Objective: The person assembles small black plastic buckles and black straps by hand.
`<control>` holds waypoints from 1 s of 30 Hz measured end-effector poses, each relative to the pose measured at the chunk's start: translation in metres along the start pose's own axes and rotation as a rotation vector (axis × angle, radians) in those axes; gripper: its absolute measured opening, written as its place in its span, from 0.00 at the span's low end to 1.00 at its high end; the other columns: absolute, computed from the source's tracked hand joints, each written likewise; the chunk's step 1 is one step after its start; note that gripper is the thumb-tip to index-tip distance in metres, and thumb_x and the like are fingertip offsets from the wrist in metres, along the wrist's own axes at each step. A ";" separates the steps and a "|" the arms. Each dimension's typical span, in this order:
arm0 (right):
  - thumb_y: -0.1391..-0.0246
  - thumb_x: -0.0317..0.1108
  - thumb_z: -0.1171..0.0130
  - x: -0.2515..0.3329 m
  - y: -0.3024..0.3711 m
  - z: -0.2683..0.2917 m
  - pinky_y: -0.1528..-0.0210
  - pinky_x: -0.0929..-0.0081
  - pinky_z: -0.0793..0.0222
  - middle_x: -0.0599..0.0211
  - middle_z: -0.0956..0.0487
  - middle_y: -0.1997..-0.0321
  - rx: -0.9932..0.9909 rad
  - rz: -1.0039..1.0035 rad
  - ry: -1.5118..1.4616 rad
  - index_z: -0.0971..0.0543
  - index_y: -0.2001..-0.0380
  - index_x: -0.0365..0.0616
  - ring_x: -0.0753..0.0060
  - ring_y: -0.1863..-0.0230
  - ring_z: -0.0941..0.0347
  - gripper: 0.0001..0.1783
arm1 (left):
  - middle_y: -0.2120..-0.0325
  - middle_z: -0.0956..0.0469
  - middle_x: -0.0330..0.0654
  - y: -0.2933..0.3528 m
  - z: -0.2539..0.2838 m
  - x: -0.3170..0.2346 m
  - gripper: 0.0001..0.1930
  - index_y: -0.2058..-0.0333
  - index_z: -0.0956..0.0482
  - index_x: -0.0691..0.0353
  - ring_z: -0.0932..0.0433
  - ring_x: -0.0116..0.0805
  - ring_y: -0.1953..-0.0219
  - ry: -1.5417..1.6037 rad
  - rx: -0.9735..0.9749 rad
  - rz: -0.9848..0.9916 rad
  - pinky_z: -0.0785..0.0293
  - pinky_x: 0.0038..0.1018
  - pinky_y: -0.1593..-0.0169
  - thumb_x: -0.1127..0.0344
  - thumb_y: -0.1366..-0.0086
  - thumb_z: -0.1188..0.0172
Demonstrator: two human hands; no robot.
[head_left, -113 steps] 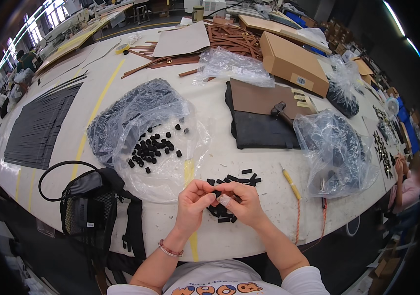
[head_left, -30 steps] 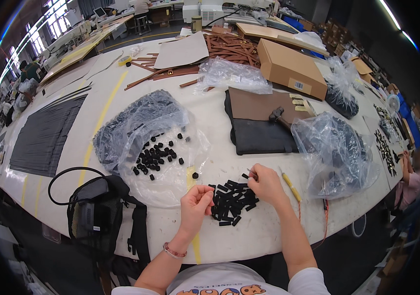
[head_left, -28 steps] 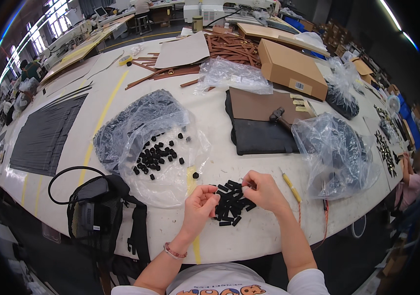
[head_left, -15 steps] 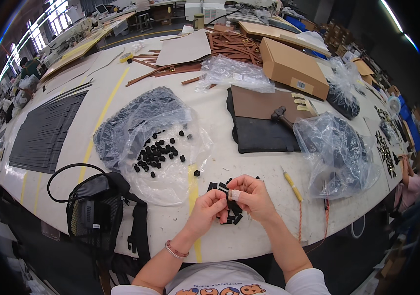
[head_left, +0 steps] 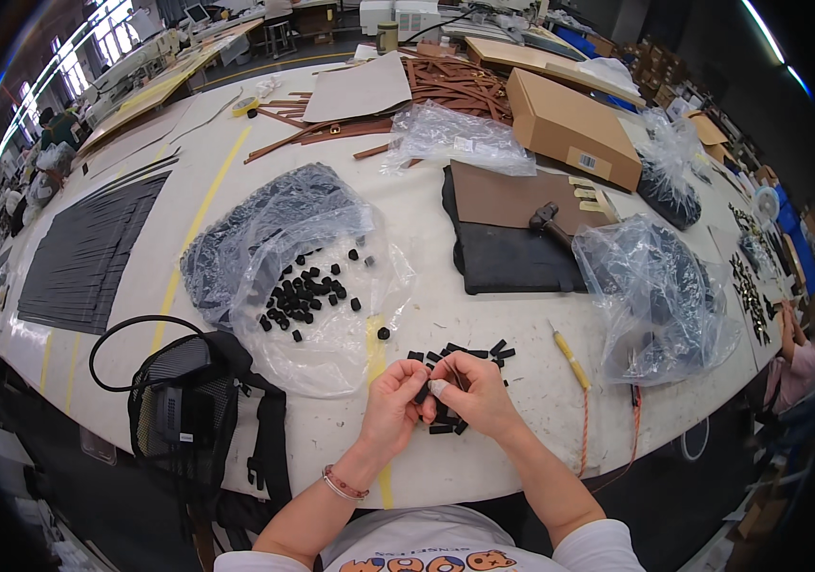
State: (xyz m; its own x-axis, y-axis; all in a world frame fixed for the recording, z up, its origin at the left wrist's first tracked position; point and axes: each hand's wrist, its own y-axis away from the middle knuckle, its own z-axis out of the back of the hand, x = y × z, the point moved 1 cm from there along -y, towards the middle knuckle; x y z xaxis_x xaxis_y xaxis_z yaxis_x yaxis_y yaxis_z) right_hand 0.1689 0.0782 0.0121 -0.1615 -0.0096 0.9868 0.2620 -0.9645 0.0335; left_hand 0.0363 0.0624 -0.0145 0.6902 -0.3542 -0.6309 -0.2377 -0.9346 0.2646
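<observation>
My left hand (head_left: 394, 408) and my right hand (head_left: 480, 393) meet above the table near its front edge, fingers pinched together. A small black piece (head_left: 423, 392) shows at the left fingertips; the fingers mostly cover it. White wrapping (head_left: 439, 387) covers the right thumb's tip. Whatever the right fingers pinch is too small to make out. Short flat black strips (head_left: 499, 349) lie scattered under and behind my hands. Farther off to the left, many small black rolled pieces (head_left: 305, 297) rest on a clear plastic bag (head_left: 317, 367), with one stray roll (head_left: 384, 334) beside it.
A yellow-handled tool (head_left: 570, 360) with an orange cord lies right of my hands. Beyond are a hammer (head_left: 548, 221) on a dark pad (head_left: 512, 272), a filled plastic bag (head_left: 655, 305), a cardboard box (head_left: 574, 129) and brown straps (head_left: 455, 86). A black mesh bag (head_left: 188, 400) sits front left.
My hands have drawn closer together, and the right one has shifted slightly left and down. More of the black strips behind them now show.
</observation>
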 end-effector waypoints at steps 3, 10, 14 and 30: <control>0.58 0.23 0.49 -0.008 -0.001 0.003 0.79 0.89 0.41 0.73 0.28 0.80 -0.037 -0.008 -0.023 0.29 0.77 0.34 0.89 0.82 0.38 0.03 | 0.80 0.29 0.39 -0.001 -0.001 0.000 0.06 0.68 0.32 0.64 0.30 0.24 0.85 -0.019 0.018 0.009 0.34 0.18 0.83 0.67 0.39 0.52; 0.57 0.26 0.47 0.001 -0.001 -0.002 0.80 0.90 0.42 0.75 0.28 0.81 -0.071 0.012 -0.278 0.28 0.76 0.36 0.91 0.81 0.37 0.04 | 0.81 0.29 0.40 -0.001 0.003 0.000 0.06 0.67 0.32 0.64 0.31 0.24 0.87 0.118 0.053 0.042 0.34 0.17 0.84 0.68 0.39 0.52; 0.57 0.25 0.46 -0.009 0.000 0.001 0.78 0.91 0.42 0.74 0.27 0.80 0.029 -0.049 -0.170 0.27 0.75 0.35 0.91 0.80 0.37 0.04 | 0.81 0.29 0.39 0.001 0.000 0.003 0.06 0.67 0.33 0.64 0.33 0.22 0.88 -0.009 0.001 -0.073 0.37 0.15 0.85 0.67 0.39 0.52; 0.64 0.23 0.45 -0.002 -0.001 0.003 0.78 0.92 0.44 0.78 0.30 0.81 0.059 -0.118 -0.120 0.28 0.77 0.38 0.92 0.80 0.39 0.05 | 0.80 0.31 0.33 0.008 -0.007 0.004 0.05 0.67 0.33 0.63 0.37 0.15 0.87 -0.560 -0.095 -0.302 0.40 0.12 0.84 0.68 0.38 0.53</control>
State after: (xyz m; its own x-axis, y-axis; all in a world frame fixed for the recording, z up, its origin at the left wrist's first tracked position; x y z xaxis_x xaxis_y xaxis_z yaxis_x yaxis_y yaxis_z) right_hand 0.1719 0.0803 0.0106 -0.0802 0.1375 0.9873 0.3041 -0.9398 0.1556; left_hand 0.0423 0.0538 -0.0100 0.2494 -0.0631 -0.9663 -0.0093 -0.9980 0.0628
